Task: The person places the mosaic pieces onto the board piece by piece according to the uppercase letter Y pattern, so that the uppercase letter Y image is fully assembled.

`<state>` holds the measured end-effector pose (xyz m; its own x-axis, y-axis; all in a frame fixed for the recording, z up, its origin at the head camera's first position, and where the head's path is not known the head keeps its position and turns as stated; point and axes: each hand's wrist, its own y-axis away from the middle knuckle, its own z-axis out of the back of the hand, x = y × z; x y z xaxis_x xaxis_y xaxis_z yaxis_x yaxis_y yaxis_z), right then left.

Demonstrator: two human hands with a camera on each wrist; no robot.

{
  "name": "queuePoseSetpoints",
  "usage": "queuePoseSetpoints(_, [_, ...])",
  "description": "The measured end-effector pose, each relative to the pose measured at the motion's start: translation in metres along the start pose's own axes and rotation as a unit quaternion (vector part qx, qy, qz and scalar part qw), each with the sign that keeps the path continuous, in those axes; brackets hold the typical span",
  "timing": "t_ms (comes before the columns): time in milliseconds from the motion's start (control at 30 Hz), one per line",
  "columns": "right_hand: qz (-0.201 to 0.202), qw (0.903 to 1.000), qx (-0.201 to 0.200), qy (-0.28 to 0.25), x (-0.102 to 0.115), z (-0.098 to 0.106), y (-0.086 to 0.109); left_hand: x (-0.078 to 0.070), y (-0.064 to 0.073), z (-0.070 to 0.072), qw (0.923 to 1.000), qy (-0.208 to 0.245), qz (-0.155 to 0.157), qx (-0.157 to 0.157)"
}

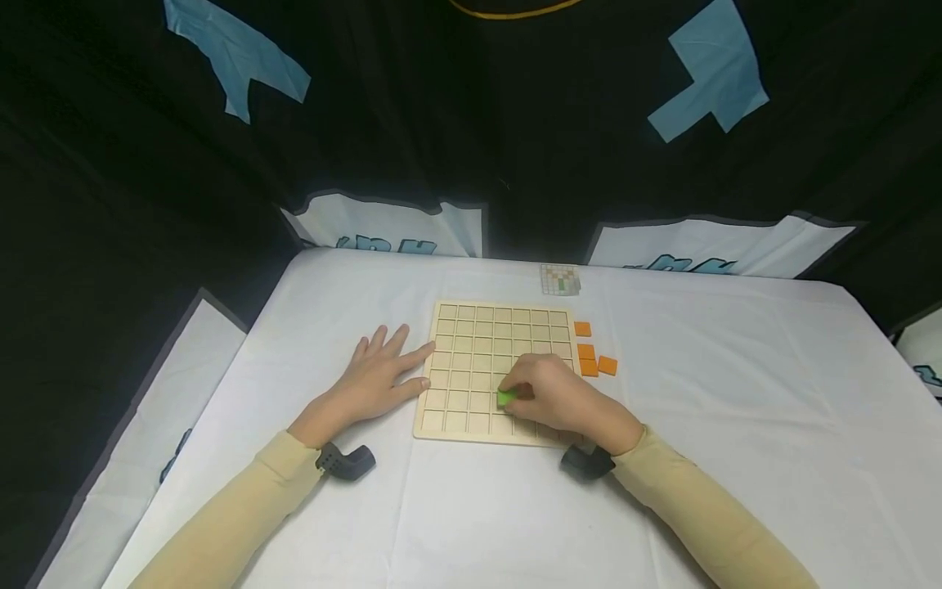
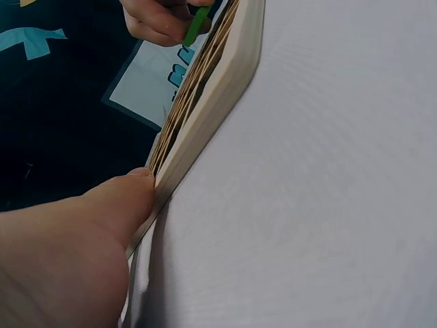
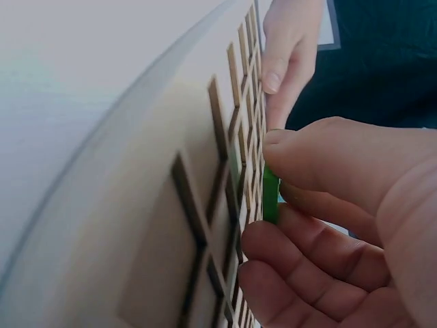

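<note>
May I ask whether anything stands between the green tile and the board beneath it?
Nothing visible does, though the right hand, pinching the green tile, hides part of the wooden board below. The left hand touches the board's left edge; orange tiles lie off its right edge.

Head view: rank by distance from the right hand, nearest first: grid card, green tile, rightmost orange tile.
1. Green tile: pinched by the right hand, at the board.
2. Rightmost orange tile: on the white cloth, right of the board.
3. Grid card: past the board's far edge.
</note>
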<state>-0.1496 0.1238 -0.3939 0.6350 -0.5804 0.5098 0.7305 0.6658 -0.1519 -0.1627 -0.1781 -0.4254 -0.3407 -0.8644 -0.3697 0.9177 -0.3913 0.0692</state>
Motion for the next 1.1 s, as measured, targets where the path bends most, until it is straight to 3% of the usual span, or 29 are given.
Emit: queuePoseSetpoints(1100, [0.000,0.9997,-0.002,0.023,0.001,-0.014,-0.001,-0.002,-0.001,0.001,1.0000,-0.006,0.001,0.002])
